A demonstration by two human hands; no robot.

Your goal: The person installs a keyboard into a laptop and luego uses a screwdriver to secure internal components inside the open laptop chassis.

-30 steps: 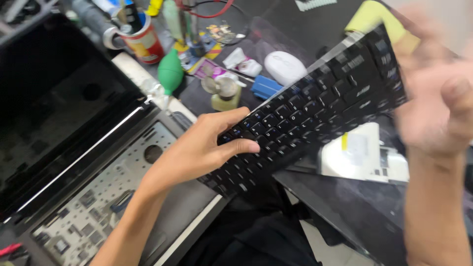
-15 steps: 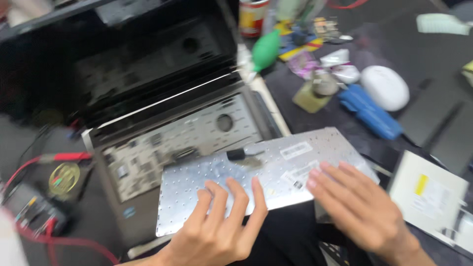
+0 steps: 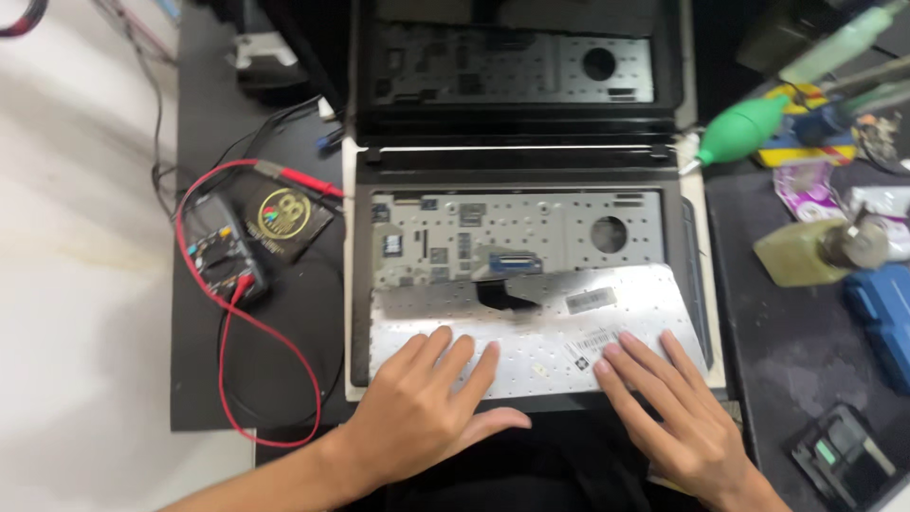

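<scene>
An open laptop (image 3: 379,284) lies in front of me with its keyboard bay exposed, showing a perforated metal tray (image 3: 531,228). The detached keyboard (image 3: 540,327) lies face down across the palm rest, silver back up, with a black ribbon cable (image 3: 504,292) running to the bay. My left hand (image 3: 427,408) rests flat on the keyboard's left lower part, fingers spread. Flat on its right lower corner lies my right hand (image 3: 678,417). Neither hand grips anything.
A multimeter (image 3: 223,256) with red leads (image 3: 246,332) sits left of the laptop on a black mat. To the right are a green air blower (image 3: 749,128), a small bottle (image 3: 820,251), a blue tool (image 3: 882,313) and a black part (image 3: 839,455).
The keyboard was held up keys-side in both hands, then turned over. It now lies face down squarely on the laptop's palm rest, with both hands flat on it.
</scene>
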